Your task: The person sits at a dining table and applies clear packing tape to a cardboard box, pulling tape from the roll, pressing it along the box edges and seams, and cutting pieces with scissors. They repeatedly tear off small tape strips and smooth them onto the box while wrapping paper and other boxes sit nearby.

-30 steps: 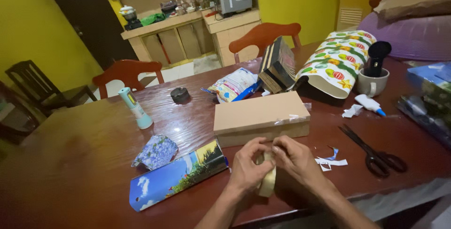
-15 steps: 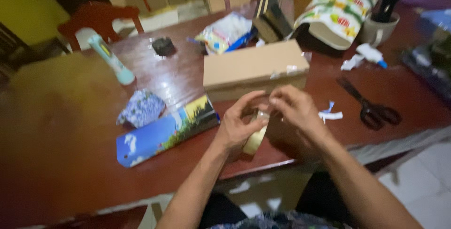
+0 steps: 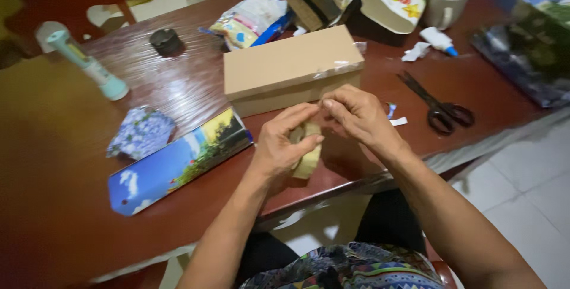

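**Operator:** Where does the roll sit relative to my hands?

**Guide:** The tape roll [image 3: 307, 149] is in your left hand [image 3: 284, 140], held over the near edge of the table [image 3: 71, 206], just in front of the cardboard box [image 3: 291, 69]. You hold the roll on edge, its flat faces turned left and right. Your left hand is the nearer one: it wraps the roll directly. Your right hand [image 3: 356, 114] comes in from the right and meets the roll at its top, on the side toward the box.

**Operator:** How are the hands set?

**Guide:** Left hand: fingers curled partway closed around the roll, thumb across its near face. Right hand: fingertips [image 3: 328, 104] pinched together at the top of the roll, closed on something very small. Whether you already have the loose end of the tape between them cannot be told from this view.

**Operator:** What lies around the work?

**Guide:** The box lies with its long axis running left to right, just beyond your hands. The scissors [image 3: 439, 102] lie to the right of your right hand, near the table's near edge, handles toward you. A long blue printed sheet [image 3: 178, 161] lies to the left of your left hand, with a folded flowered packet [image 3: 141, 132] beyond it.
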